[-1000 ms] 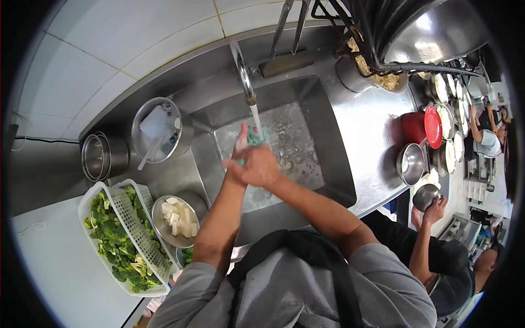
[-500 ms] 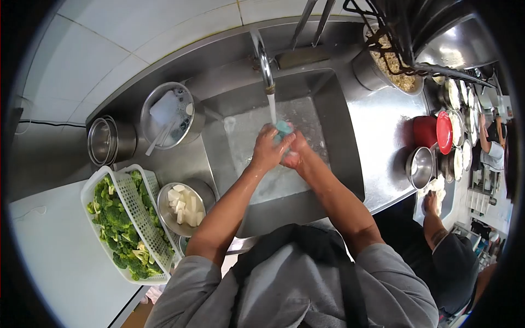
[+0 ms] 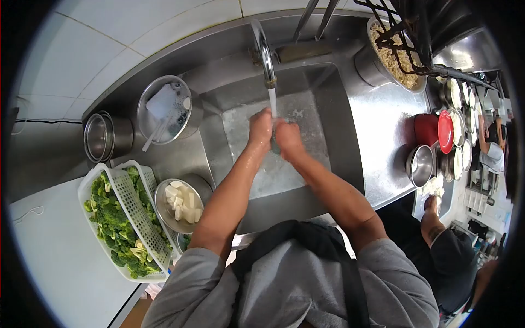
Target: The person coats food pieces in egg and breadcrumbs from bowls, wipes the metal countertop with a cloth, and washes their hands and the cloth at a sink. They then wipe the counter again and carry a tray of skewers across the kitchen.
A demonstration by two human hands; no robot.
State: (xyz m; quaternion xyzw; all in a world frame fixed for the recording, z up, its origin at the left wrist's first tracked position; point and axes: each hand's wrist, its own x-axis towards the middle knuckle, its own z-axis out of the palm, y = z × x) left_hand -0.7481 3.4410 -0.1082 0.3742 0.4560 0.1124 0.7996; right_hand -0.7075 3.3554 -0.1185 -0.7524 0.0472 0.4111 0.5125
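Observation:
My left hand (image 3: 261, 128) and my right hand (image 3: 287, 135) are side by side over the sink (image 3: 344, 131), both closed into fists. Water from the faucet (image 3: 266, 63) pours down right at my knuckles. A dull greenish bit of a soft teal thing (image 3: 275, 146) shows between the heels of my hands; the rest is hidden by my fingers, and I cannot tell whether it is a cloth or a sponge. Wet skin glistens on my left wrist. Shallow water lies on the sink's floor below.
Left of the sink stand a pot of sudsy water with utensils (image 3: 183, 128), a bowl of white chunks (image 3: 186, 221) and broccoli (image 3: 117, 227) in white baskets. To the right are a tall pot of shredded food (image 3: 372, 68), a metal bowl (image 3: 421, 167) and a co-worker's arm (image 3: 431, 221).
My hands have gone from cupping the teal thing with fingers overlapping to two fists side by side, slightly lower and nearer me. Most of the teal thing is now out of sight.

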